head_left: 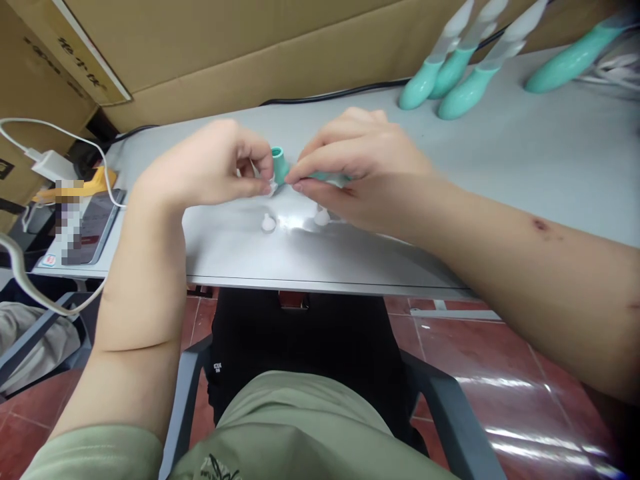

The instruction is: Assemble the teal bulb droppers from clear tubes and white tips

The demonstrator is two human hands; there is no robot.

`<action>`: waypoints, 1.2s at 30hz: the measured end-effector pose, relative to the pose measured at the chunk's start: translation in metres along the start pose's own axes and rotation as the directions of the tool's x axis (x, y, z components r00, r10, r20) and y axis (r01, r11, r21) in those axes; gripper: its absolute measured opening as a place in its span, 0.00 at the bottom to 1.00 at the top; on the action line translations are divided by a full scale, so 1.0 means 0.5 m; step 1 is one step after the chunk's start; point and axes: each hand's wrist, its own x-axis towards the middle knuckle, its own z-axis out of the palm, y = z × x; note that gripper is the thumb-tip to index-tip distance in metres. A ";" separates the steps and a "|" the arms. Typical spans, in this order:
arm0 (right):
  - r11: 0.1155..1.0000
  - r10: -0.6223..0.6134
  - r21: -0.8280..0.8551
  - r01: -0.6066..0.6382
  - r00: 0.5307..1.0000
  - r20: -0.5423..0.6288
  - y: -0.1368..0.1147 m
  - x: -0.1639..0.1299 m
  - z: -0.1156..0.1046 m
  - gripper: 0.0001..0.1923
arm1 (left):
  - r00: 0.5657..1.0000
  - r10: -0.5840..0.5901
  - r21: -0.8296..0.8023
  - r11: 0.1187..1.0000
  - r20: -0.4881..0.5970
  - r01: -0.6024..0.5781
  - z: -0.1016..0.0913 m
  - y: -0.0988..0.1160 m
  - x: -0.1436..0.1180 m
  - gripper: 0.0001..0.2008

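Gray table [525,173] w/ big boxes [250,53] behind. Right hand [360,167] holds a green tube [281,163] above the table's front. Left hand [210,167] pinches a tiny clear bit [273,185] at its end. 2 white caps [269,223] lie just below.

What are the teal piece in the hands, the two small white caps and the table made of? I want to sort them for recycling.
Teal piece, held by the left hand and right hand: probably matte moulded plastic or silicone, judging by its even colour. Small white caps: likely translucent plastic, slightly milky. Table: smooth grey top with a soft glare, possibly laminate or painted metal.
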 end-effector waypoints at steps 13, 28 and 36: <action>0.888 0.081 0.447 0.106 0.922 -0.380 0.038 0.018 0.031 0.14 | 0.814 0.273 -0.382 0.776 -0.512 -0.501 0.063 -0.038 0.026 0.11; 0.898 0.092 0.438 0.050 0.951 -0.296 0.034 0.017 0.015 0.13 | 0.802 0.338 -0.269 0.817 -0.493 -0.510 0.060 -0.040 0.037 0.23; 0.892 0.128 0.452 0.004 0.957 -0.262 0.023 0.017 0.010 0.12 | 0.779 0.362 -0.279 0.787 -0.513 -0.550 0.067 -0.032 0.032 0.08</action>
